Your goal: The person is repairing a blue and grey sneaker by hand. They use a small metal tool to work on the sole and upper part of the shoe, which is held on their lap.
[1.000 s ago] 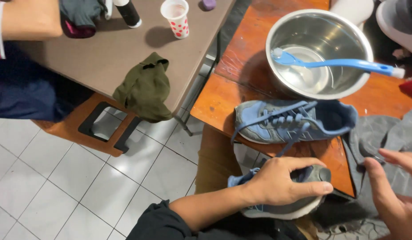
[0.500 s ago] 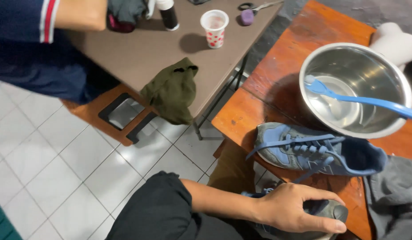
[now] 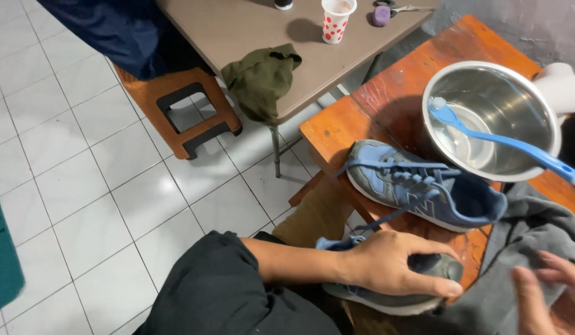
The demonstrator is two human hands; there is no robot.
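Observation:
My left hand (image 3: 396,263) grips a blue and grey sneaker (image 3: 387,296) from above, low in the view, by the near edge of an orange wooden table (image 3: 337,127). My right hand (image 3: 554,294) is blurred at the bottom right, fingers spread over a grey cloth (image 3: 535,239), and holds nothing I can see. A second blue sneaker (image 3: 418,186) lies on its side on the table, its laces trailing down toward my left hand. Behind that shoe stands a steel bowl (image 3: 529,99) with a blue brush (image 3: 504,142) resting across it.
A brown table (image 3: 250,31) at the top carries a dotted paper cup (image 3: 336,18), a purple item with scissors (image 3: 390,11) and a green cloth (image 3: 259,77) hanging over its edge. An orange stool (image 3: 182,108) stands on the white tile floor, a person in dark blue (image 3: 107,25) above it.
The view has swung left and down, so everything shifted right. My left hand stays clamped on the sneaker. My right hand has come back into view over the grey cloth.

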